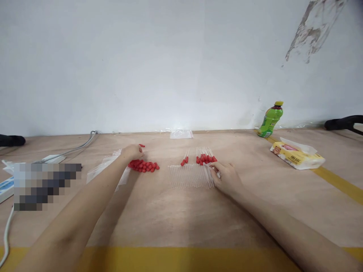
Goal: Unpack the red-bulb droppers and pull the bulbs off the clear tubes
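My left hand [132, 152] is closed above the left end of a pile of red rubber bulbs [146, 166]. One red bulb [142, 145] shows at its fingertips. My right hand [225, 175] pinches at a clear glass dropper tube at the right end of a row of similar tubes [187, 176]; its fingertips partly hide the tube. Behind the row lie droppers with red bulbs fitted [206, 158], their bulbs toward me. Another small group of fitted droppers [185, 160] lies to their left.
Clear plastic bags [103, 168] lie under and beside my left forearm. A white packet [181, 134] rests by the wall. At right are a green bottle [271, 120] and a yellow tissue pack [296, 154]. A power strip [7, 189] and cables lie at left.
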Tool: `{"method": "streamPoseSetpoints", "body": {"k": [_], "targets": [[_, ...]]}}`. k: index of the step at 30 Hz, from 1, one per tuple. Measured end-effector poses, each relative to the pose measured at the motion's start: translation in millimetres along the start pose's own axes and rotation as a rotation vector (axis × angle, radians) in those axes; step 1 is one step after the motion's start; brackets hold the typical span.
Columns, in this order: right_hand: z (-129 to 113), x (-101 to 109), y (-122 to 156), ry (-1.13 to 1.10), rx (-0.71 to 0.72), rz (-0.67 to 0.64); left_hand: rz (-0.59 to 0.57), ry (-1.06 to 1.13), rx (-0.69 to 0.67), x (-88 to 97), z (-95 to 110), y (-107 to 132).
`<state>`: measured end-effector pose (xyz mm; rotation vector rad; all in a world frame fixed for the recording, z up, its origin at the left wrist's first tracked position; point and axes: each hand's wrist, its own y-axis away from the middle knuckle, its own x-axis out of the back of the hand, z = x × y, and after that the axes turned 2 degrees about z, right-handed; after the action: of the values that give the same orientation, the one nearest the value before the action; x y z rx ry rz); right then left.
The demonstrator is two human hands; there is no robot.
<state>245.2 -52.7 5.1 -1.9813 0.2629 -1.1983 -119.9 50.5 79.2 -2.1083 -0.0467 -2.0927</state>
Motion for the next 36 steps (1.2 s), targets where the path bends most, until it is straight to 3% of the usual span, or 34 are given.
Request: {"method": "streamPoseSetpoints", "body": {"k": [5, 9, 14, 18, 24, 28, 32, 36], "targets": [[-9, -11, -1, 0.151, 0.134, 0.037, 0.058, -0.035, -0.025, 2.1, 11, 7], [-14, -16, 1, 0.248, 0.177, -0.018, 0.159, 0.020, -0.209, 1.2, 53, 32], [-18, -14, 1, 0.204, 0.203, -0.052, 0.206, 0.212, -0.479, -19.6, 113, 69], [-18, -10, 2, 0.169, 0.214, -0.081, 0.195, 0.322, -0.491, -32.8, 133, 76], [-16, -6, 5, 0.139, 0.213, -0.107, 0.252, 0.359, -0.409, -38.1, 137, 76], [-14, -3, 4, 0.091, 0.180, -0.079, 0.382, 0.424, -0.406, -37.7, 124, 91], [-14, 0, 2, 0.052, 0.130, 0.045, 0.509, 0.495, -0.586, -42.9, 97, 120], [-21, 3, 1, 0.022, 0.311, 0.051, 0.512, 0.498, -0.791, -52.1, 79, 146]]}}
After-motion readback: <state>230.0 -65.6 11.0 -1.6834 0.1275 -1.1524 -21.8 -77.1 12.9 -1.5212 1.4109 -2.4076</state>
